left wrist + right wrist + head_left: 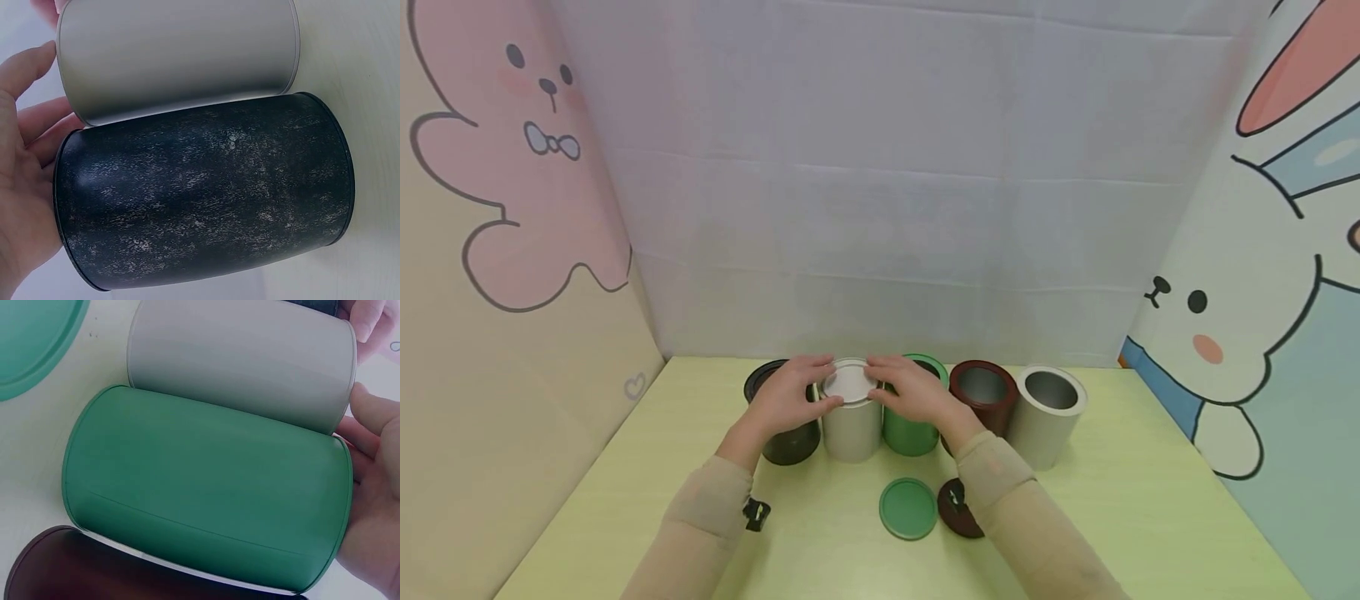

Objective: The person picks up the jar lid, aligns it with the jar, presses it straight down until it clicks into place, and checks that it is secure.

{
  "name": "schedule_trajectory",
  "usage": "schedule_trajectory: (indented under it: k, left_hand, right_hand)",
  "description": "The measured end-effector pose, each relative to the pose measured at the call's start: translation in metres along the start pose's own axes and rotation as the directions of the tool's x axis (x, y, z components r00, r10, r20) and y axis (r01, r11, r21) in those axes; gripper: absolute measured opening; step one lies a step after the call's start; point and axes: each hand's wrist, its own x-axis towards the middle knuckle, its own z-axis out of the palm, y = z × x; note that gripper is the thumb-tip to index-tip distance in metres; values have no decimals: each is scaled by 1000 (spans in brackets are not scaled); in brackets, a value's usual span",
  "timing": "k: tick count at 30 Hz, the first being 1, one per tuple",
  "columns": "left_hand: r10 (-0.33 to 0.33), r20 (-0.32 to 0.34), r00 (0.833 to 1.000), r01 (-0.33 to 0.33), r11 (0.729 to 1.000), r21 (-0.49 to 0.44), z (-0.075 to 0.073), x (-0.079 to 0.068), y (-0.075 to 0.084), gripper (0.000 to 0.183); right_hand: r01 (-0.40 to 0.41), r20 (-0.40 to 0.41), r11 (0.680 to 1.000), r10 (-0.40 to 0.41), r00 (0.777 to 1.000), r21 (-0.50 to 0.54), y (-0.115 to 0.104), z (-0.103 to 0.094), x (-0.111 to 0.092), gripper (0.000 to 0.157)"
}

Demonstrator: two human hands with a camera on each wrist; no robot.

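Note:
A white lid [850, 382] covers the top of a pale can [852, 433]. My left hand [786, 396] reaches over a black speckled can [206, 194], its fingers and thumb at the lid's left edge. From the other side my right hand [917, 387] touches the lid's right edge with fairly straight fingers, above an uncovered green can [206, 487]. In both wrist views the thumbs and fingertips meet the pale can's top rim. My left hand hides much of the black can's top.
To the right stand an uncovered dark red can [983, 387] and an uncovered white can [1048, 425]. A green lid [908, 508] and a dark red lid [958, 521], partly under my right sleeve, lie on the yellow table [820, 550]. A white cloth [895, 217] hangs behind.

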Motion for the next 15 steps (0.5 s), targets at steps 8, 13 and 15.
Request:
schedule_trajectory:
  k: [8,13,15]
  left_hand:
    - [132,-117,984,-127,990,54,4,-15,6,45]
    - [217,-168,962,-203,975,93,10,-27,12,40]
    - [247,-182,952,-230,967,112,12,-30,14,40]
  right_hand:
    - [88,-183,991,-105,978,-100,-5,10,-12,37]
    - [136,-261,975,-179,948,-175,-8,18,-19,33]
    - [147,-282,969,-201,938,-199,-8,21,-21,33]
